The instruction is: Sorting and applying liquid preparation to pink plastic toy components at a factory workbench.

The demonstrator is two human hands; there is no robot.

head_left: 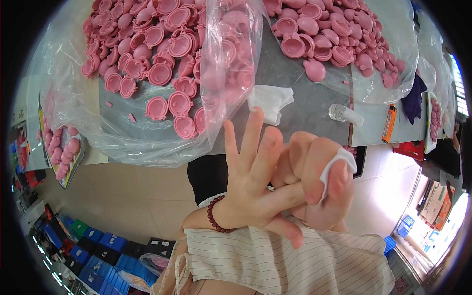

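A white wipe (348,159) sits pinched in the right hand's (314,172) grip, its visible strip slanting up-right; the left hand's (246,189) fingers splay.

A thin, white, soft-looking piece (348,158) is pinched in the right hand (317,179), largely hidden by the fingers. Its visible part curves around a fingertip, broader at the upper right and narrowing to a slim edge at the lower left. It is creased and held up, near the left hand (250,172); whether they touch is hidden.
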